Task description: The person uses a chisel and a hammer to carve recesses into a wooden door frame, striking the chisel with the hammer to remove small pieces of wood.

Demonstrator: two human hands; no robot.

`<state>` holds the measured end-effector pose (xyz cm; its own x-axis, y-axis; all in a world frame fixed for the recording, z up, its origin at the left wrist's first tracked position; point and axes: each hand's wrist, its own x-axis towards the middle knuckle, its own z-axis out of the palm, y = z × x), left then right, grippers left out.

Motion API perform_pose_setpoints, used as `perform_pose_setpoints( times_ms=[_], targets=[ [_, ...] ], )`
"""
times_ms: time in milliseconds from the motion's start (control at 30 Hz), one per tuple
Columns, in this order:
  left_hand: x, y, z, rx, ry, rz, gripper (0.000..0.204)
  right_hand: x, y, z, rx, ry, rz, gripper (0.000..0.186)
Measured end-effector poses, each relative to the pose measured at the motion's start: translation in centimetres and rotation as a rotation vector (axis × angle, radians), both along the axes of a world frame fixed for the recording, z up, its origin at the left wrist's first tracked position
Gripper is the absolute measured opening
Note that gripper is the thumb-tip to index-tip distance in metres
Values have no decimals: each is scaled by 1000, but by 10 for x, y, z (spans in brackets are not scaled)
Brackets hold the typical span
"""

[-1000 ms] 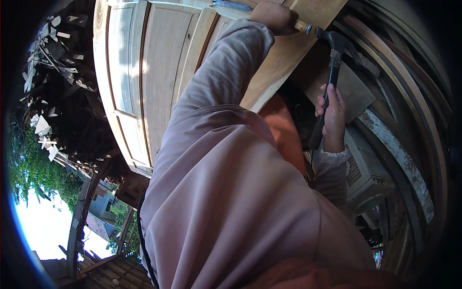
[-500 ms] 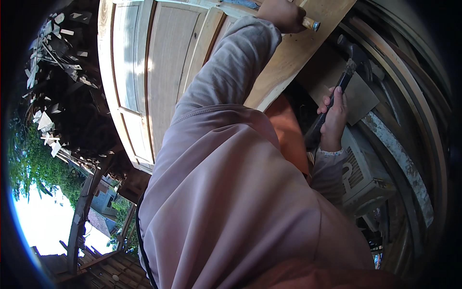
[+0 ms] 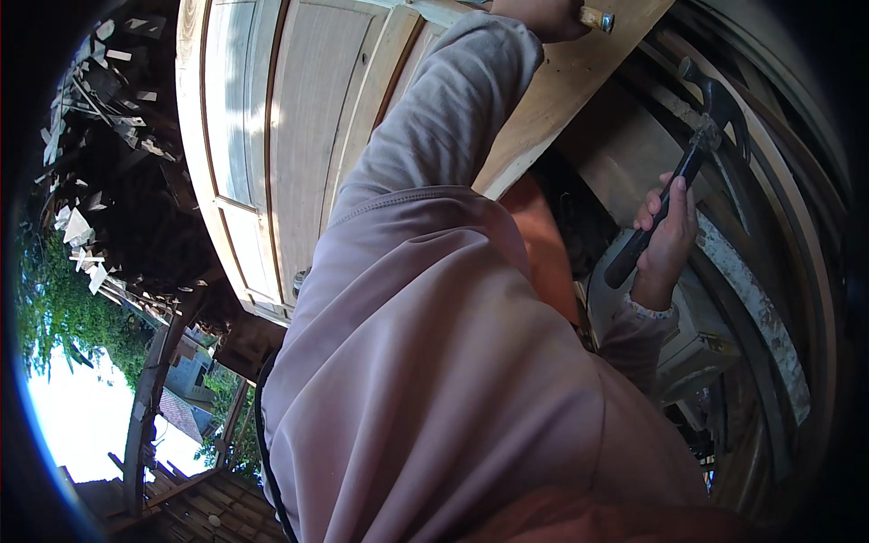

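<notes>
My left hand [image 3: 543, 18] is closed round a tool with a wooden handle [image 3: 595, 19] that ends in a metal ring, most likely a chisel. Its working end is mostly out of view past the top edge. Below that hand lies a pale wooden panelled door [image 3: 317, 109], partly hidden by my sleeve. Out to the right, my right hand [image 3: 668, 237] grips a claw hammer [image 3: 665, 204] by its dark handle. The hammer's head is up, apart from the chisel-like tool.
A plain wooden board [image 3: 543, 118] runs beside the door. Orange material [image 3: 541, 253] hangs below it. Curved-looking long strips [image 3: 756, 299] and a pale plastic item [image 3: 692, 339] stand at the right. Wood scraps [image 3: 81, 222] lie at the far left.
My right hand has swung the hammer up and to the right, away from the door. My left hand and its tool have shifted slightly up and right.
</notes>
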<state>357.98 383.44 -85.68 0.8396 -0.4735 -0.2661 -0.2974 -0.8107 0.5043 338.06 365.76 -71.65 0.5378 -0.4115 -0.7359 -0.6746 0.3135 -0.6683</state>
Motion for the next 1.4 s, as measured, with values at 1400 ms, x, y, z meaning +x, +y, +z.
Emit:
perform_pose_setpoints(
  times_ms=[1400],
  targets=[
    [-24, 7, 49, -109, 0, -113, 30, -1, 0, -10, 40, -34, -60, 31]
  ],
)
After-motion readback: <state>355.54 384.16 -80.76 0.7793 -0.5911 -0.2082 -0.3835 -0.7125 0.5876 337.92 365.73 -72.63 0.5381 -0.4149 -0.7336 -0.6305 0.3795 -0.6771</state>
